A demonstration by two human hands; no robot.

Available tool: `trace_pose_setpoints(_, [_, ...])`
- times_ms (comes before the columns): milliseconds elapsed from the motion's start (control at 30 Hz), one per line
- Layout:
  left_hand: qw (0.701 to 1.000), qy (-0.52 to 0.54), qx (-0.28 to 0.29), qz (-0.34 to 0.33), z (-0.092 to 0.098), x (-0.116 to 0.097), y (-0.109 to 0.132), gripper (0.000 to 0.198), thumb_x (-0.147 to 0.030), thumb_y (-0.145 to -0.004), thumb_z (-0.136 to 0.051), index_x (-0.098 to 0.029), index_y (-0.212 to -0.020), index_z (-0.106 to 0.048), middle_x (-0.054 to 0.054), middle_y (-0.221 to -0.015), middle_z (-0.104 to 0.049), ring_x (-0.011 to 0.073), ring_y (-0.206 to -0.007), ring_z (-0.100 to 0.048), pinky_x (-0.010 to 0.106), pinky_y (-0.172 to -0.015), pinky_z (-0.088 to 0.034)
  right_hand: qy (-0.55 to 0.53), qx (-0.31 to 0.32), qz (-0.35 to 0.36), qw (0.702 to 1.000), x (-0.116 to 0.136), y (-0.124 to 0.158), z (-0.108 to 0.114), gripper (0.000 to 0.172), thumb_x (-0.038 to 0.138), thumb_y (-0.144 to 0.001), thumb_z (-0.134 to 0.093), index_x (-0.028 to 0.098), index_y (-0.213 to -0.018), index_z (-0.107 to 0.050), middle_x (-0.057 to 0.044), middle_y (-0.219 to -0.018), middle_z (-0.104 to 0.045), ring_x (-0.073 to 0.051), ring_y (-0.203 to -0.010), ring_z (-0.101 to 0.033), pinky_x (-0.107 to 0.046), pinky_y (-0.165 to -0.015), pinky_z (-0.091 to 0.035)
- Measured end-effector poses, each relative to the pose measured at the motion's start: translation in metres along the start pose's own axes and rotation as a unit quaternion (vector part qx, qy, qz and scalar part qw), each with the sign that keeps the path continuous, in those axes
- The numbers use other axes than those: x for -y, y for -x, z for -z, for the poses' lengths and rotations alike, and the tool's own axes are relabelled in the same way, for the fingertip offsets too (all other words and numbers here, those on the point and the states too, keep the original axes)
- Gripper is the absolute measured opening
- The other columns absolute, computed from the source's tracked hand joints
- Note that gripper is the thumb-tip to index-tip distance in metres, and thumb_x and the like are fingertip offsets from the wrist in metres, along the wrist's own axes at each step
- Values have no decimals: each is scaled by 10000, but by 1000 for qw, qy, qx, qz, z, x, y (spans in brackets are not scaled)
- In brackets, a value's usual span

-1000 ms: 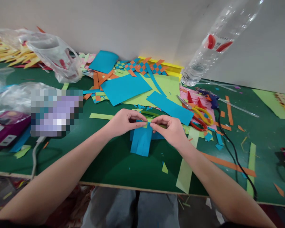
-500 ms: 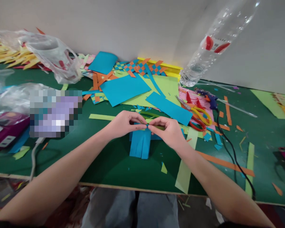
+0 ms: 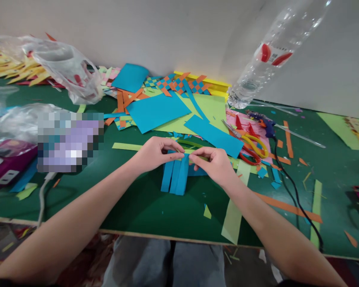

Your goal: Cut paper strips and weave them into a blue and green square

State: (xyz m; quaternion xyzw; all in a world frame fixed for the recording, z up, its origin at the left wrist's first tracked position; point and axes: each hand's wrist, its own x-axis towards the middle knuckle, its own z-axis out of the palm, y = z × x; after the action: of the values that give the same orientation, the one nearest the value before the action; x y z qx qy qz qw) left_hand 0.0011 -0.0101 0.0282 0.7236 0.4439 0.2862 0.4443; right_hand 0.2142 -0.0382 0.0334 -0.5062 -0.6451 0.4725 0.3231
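A blue paper piece cut into strips (image 3: 175, 176) lies on the green table (image 3: 143, 207) in front of me. My left hand (image 3: 157, 153) pinches its top edge, where a light green strip (image 3: 128, 146) crosses. My right hand (image 3: 214, 163) pinches the same green strip from the other side, fingertips almost meeting the left hand's. Both hands are closed. The blue strips hang toward me, fanned slightly left.
Blue and green sheets (image 3: 157, 111) and woven paper mats (image 3: 179, 84) pile behind my hands. Scissors (image 3: 251, 145) and a glue gun (image 3: 265, 123) with a black cord lie to the right. A clear bottle (image 3: 269, 52) leans on the wall. Plastic bags (image 3: 62, 67) sit left.
The blue strips have shifted left and drawn closer together. My fingertips stay pinched at the top edge, with the green strip worked further across.
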Motion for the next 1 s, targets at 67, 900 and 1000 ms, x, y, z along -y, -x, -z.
trace_pose_setpoints(67, [1000,-23,-3,-7,0,0,0,306,-463,-764,-696,-197,-909,-741,45,-862,-746,118,-612,-627,201,-495,-447,1,-3,4,1000,1,0,0,215,390,-825,-642,188,-816,-716,-33,-710,-715,-109,-544,-612,-256,-529,-495])
trace_pose_setpoints(900, [998,-22,-53,5,-2,2,0,283,-445,-704,-755,-185,-816,-743,36,-806,-732,151,-685,-651,237,-600,-487,27,-29,64,997,-1,4,-4,161,359,-846,-622,220,-860,-701,-11,-799,-730,-123,-581,-641,-274,-565,-517])
trace_pose_setpoints(1000, [998,-16,-55,-2,-2,1,-1,257,-429,-701,-764,-192,-797,-738,29,-804,-730,150,-707,-657,231,-622,-496,27,-32,66,997,0,4,-4,149,349,-844,-628,220,-868,-698,-8,-796,-730,-124,-587,-646,-269,-561,-516])
